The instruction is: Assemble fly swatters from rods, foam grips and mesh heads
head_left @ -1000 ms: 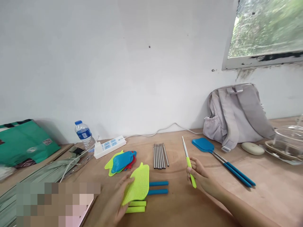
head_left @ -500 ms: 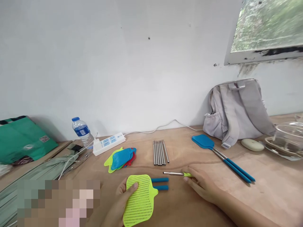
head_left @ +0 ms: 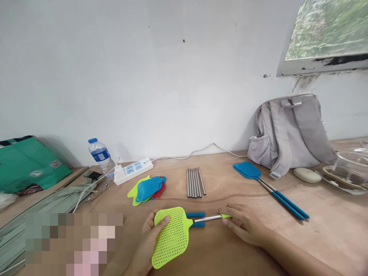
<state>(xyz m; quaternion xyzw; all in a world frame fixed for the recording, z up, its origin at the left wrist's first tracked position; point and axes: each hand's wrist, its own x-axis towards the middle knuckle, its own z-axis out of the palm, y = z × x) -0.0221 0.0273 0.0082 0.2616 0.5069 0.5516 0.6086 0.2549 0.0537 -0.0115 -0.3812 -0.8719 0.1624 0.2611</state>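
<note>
My left hand [head_left: 152, 234] grips a yellow-green fly swatter head [head_left: 171, 237] by its left edge, thumb on top. In my right hand [head_left: 244, 222] is a swatter handle [head_left: 225, 216] with a yellow-green grip and a metal rod [head_left: 208, 218]. The rod's tip meets the neck of the swatter head; whether it is inside cannot be made out. Two blue handle grips [head_left: 198, 215] lie behind the head, partly hidden by it. Farther back rest several metal rods [head_left: 195, 183] side by side. A pile of loose swatter heads [head_left: 149, 189], blue, yellow-green and red, lies to their left.
Blue swatters [head_left: 268, 188] with metal rods lie at right. Behind them stand a grey backpack [head_left: 293, 130], a pale oval object [head_left: 307, 175] and a clear container [head_left: 350, 165]. At left are a power strip [head_left: 133, 170], a water bottle [head_left: 100, 155] and a green bag [head_left: 31, 165].
My right hand has brought the handle's rod leftward and slightly down to the swatter head's neck. The gap between them has closed. The whole view has shifted slightly.
</note>
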